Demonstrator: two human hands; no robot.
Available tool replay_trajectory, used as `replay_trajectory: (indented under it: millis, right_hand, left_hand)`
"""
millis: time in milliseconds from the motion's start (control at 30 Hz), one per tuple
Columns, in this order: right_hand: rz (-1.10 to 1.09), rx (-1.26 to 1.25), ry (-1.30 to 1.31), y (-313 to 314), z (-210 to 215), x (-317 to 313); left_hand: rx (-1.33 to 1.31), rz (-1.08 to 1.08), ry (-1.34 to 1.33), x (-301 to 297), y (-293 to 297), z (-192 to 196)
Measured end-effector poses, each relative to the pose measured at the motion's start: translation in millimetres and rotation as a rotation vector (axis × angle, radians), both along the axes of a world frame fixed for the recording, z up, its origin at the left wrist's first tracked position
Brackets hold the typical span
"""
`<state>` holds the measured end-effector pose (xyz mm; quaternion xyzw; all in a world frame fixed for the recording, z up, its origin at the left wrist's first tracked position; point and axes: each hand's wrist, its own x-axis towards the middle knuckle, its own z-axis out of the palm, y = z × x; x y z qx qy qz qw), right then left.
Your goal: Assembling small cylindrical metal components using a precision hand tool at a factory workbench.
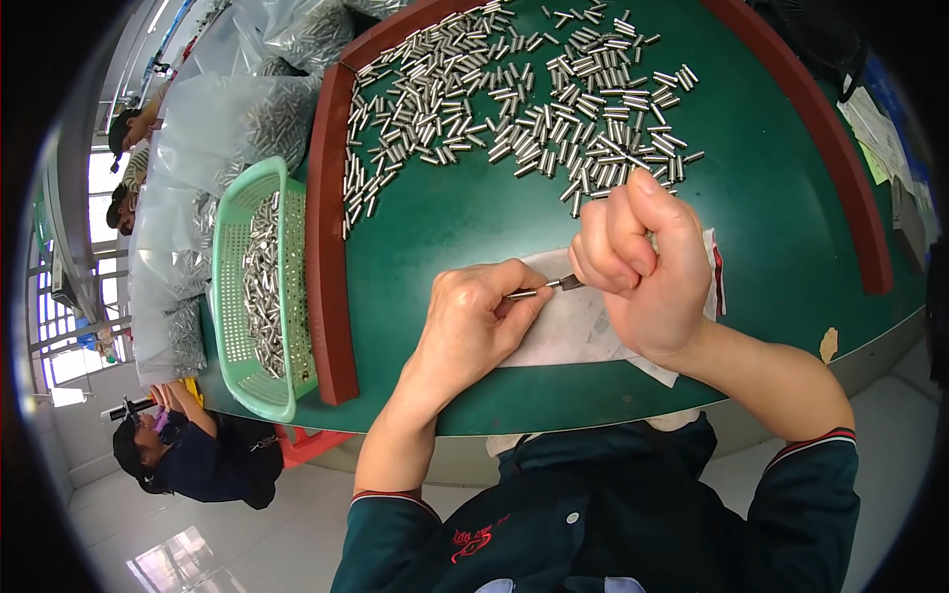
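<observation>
Between thumb and forefinger, my left hand [463,321] pinches a small steel pin [521,294], which lies roughly level and points to the right. My right hand [652,272] is curled into a fist, palm side up, around a slim tool [570,283]. Only a short dark grey end of that tool shows, touching or almost touching the pin's tip; the fist hides the rest, so its kind is unclear. Both hands are above a whitish cloth or paper sheet [554,336] on the green tabletop [415,227]. Beyond them spreads a large scatter of loose steel pins [534,99].
Red-brown rails border the work area at left [329,247] and right [840,168]. Outside the left rail stands a light green basket [232,326] of pins, beside clear plastic bags [198,128] of metal parts. Papers [875,128] lie far right. Other people sit at left.
</observation>
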<state>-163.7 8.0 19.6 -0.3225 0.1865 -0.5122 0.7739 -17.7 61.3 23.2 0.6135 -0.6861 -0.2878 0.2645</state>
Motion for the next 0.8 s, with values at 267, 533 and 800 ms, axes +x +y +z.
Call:
replay_trajectory:
  millis: [267, 533, 800]
  right_hand:
    - [-0.033, -0.025, 0.051, 3.6, 1.8, 3.8]
    - [-0.080, -0.151, 0.187, 10.1, 12.3, 13.1]
    - [-0.019, 0.015, 0.052, -3.1, 3.2, 7.6]
  left_hand:
    - [-0.046, 0.027, 0.013, -2.7, 3.8, -5.3]
    - [-0.064, -0.009, 0.017, -1.9, 1.9, -5.5]
    - [-0.013, 0.034, 0.011, -4.6, 1.0, 0.2]
